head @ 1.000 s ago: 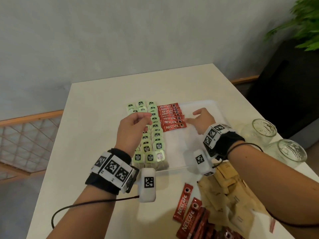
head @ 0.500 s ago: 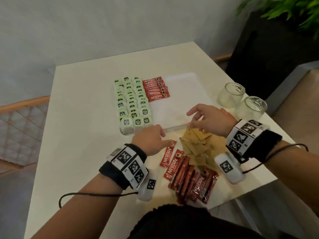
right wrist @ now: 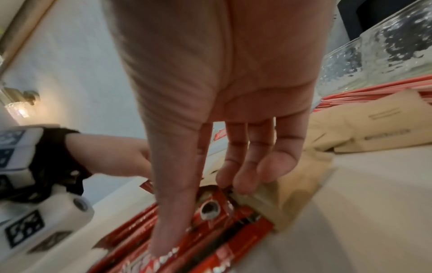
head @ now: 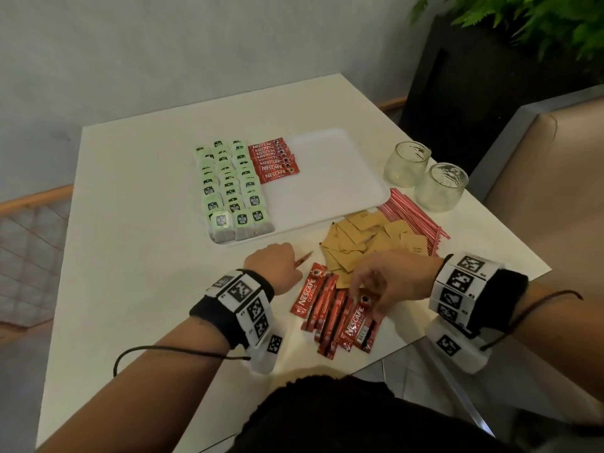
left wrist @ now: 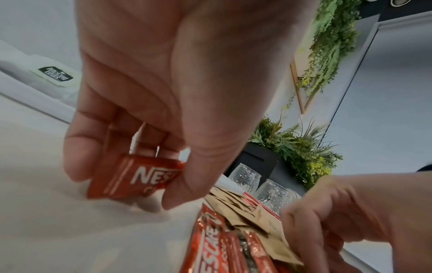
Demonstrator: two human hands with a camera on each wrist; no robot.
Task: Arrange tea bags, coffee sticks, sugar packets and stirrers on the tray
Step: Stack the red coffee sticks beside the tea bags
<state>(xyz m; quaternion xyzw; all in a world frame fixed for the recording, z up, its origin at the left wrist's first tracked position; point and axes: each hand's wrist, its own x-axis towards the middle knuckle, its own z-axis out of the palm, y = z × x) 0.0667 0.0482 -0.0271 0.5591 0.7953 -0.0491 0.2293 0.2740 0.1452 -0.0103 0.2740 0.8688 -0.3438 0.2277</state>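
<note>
Our left hand point(left wrist: 149, 103) pinches one red coffee stick point(left wrist: 131, 177) between thumb and curled fingers, just above the desk point(head: 137, 289), in front of the near edge of the tray point(head: 343, 178). Our right hand point(head: 392, 279) reaches down onto the loose pile of coffee sticks point(head: 336, 315) lying at the desk's near edge; its thumb presses on one stick and its fingertips point(right wrist: 240, 182) touch the top end of the pile, though we cannot quite tell whether a stick is already gripped. Just behind that pile lies a heap of brown sugar packets point(head: 369, 240), and beside them a sheaf of red-and-white stirrers point(head: 415, 217), all on the desk and off the tray. On the tray, green tea bags point(head: 228, 184) fill three rows along its left side, with a short column of coffee sticks point(head: 273, 158) just beside them at the far end. Two glass jars point(head: 425, 174) stand to the tray's right.
</note>
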